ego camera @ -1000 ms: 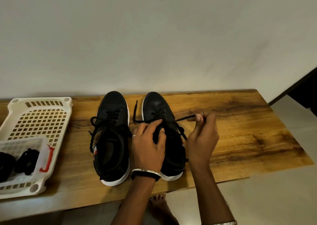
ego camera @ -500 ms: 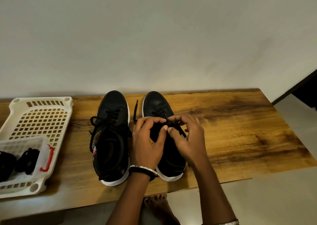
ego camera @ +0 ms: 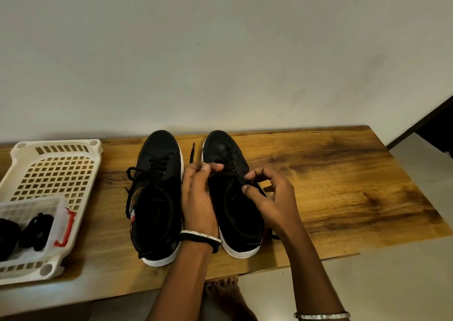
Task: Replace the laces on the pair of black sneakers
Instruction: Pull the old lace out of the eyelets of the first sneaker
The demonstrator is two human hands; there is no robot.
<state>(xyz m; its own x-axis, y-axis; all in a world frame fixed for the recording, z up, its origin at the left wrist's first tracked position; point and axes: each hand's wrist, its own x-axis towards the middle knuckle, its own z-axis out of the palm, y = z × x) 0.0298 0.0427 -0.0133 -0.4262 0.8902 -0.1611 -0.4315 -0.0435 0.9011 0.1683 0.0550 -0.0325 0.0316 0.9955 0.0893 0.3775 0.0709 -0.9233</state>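
Two black sneakers with white soles stand side by side on the wooden table (ego camera: 331, 173), toes toward the wall. The left sneaker (ego camera: 157, 198) is laced, with loose ends hanging off its left side. My left hand (ego camera: 198, 195) grips the left edge of the right sneaker (ego camera: 232, 213) near its eyelets, thumb curled over the top. My right hand (ego camera: 272, 195) pinches the black lace (ego camera: 241, 179) at the sneaker's right eyelets. One lace end (ego camera: 191, 153) lies between the two toes.
A white perforated plastic tray (ego camera: 56, 173) sits at the table's left end, with a smaller white basket (ego camera: 58, 213) in it holding dark bundled laces (ego camera: 36, 230). A bare foot (ego camera: 225, 293) shows below the table's front edge. A wall stands right behind the shoes.
My right hand, which held the lace stretched out to the right one second ago, has come back to the right sneaker's eyelets. My left hand stays on the sneaker.
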